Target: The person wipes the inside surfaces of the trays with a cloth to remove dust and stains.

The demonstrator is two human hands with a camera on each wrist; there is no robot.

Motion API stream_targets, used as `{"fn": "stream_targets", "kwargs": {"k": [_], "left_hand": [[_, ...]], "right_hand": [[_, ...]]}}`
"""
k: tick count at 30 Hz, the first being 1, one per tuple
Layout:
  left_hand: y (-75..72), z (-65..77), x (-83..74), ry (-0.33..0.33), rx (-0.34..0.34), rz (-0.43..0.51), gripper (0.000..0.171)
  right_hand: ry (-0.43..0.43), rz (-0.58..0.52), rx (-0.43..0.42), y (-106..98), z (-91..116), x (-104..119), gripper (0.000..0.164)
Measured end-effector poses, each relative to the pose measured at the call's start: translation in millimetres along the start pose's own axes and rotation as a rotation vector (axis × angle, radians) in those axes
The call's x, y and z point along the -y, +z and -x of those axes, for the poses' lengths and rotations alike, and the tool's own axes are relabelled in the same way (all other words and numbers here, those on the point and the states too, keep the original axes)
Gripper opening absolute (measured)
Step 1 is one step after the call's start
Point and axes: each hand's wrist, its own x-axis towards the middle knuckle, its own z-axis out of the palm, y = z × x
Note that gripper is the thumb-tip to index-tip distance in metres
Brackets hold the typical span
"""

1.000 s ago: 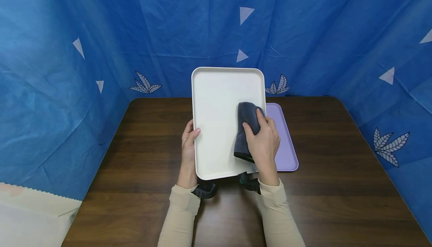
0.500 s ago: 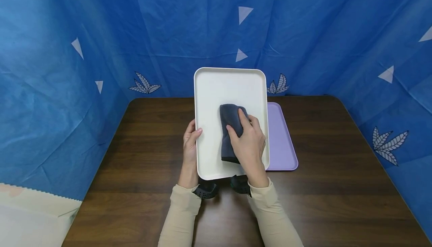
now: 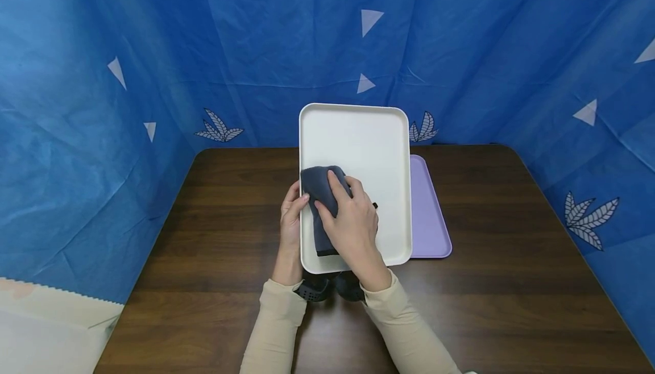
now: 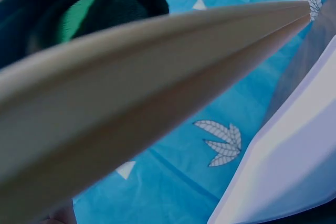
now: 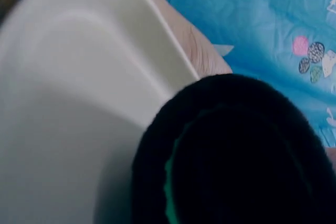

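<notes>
A white rectangular tray point(image 3: 368, 146) is held up, tilted toward the head camera. At its left rim, my left hand point(image 3: 290, 220) grips it, thumb on the front and fingers behind. My right hand point(image 3: 355, 223) holds a folded dark grey cloth point(image 3: 319, 183) against the tray's inner face, near the left rim and close to the left thumb. In the left wrist view the tray point(image 4: 131, 87) appears edge-on, with the dark cloth point(image 4: 126, 3) above it. The right wrist view shows the tray's corner point(image 5: 68, 56) and the cloth's rolled end point(image 5: 236, 150), dark with a green strip.
A purple tray point(image 3: 430, 215) lies on the brown wooden table point(image 3: 512, 249), partly covered by the white tray in the head view. Blue patterned fabric point(image 3: 266, 38) surrounds the table at the back and sides. Pale fabric point(image 3: 51, 328) shows at the lower left.
My right hand has moved the cloth leftward across the white tray, from its right side to its left rim. The tray has shifted slightly right, with my left hand still gripping it.
</notes>
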Motion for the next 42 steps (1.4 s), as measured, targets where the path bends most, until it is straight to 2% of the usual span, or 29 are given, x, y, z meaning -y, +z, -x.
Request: {"fn": "stream_targets", "kwargs": {"k": [7, 16, 27, 34, 42], "left_hand": [[-1.2, 0.1, -0.9, 0.006, 0.023, 0.009, 0.046], [-0.2, 0.2, -0.4, -0.009, -0.023, 0.010, 0.045], [-3.3, 0.5, -4.8, 0.016, -0.046, -0.044, 0.040], [-4.8, -0.3, -6.7, 0.026, -0.072, -0.025, 0.038], [-7.1, 0.6, -9.5, 0.056, -0.067, -0.009, 0.037]], "right_hand": [[-0.041, -0.001, 0.001, 3.0, 2.0, 2.8, 0.059], [-0.010, -0.022, -0.002, -1.3, 2.6, -5.2, 0.061], [0.100, -0.062, -0.001, -10.4, 1.1, -26.1, 0.061], [0.190, -0.095, 0.002, -18.5, -1.4, -42.3, 0.062], [0.282, -0.123, -0.014, -27.6, -3.9, -62.3, 0.063]]}}
